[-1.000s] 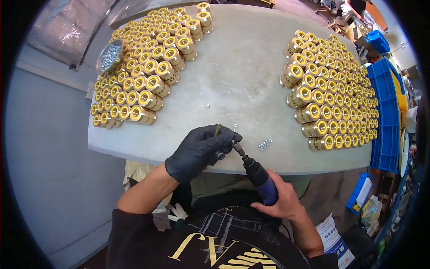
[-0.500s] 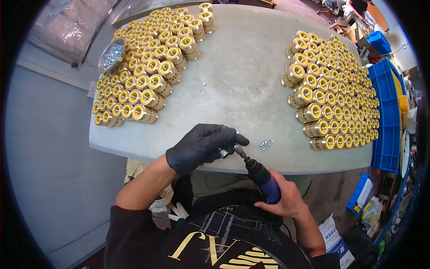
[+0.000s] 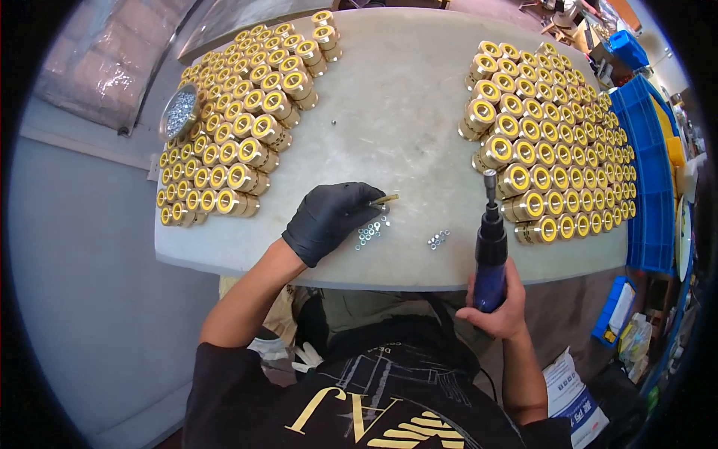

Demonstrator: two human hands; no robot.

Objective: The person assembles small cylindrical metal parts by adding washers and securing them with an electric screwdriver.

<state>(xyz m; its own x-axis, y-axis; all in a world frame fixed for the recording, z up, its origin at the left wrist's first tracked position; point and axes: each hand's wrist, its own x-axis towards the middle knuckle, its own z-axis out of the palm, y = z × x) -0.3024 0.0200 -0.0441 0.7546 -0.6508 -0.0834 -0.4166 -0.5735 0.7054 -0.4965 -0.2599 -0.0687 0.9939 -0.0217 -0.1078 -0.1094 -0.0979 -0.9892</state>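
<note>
My left hand point(image 3: 325, 221), in a black glove, is over the table's near part. Its fingers are closed on a small brass-coloured metal part point(image 3: 387, 200), mostly covered by the glove. Bare, my right hand point(image 3: 499, 305) grips a purple and black power screwdriver point(image 3: 491, 262) with its socket tip pointing away from me, beside the right-hand block of cylinders. Small silver nuts point(image 3: 366, 235) lie close to my left hand's fingers. A second little cluster of nuts point(image 3: 439, 239) rests between my two hands.
Rows of brass cylinders with yellow rings stand at the left point(image 3: 250, 123) and right point(image 3: 550, 153) of the grey table point(image 3: 389, 97). A round metal bowl of small hardware point(image 3: 179, 112) sits at the far left. Blue crates point(image 3: 649, 179) stand beyond the right edge.
The screwdriver has moved away from my left hand, to the right, and now points forward. My left hand has shifted slightly left, uncovering nuts on the table.
</note>
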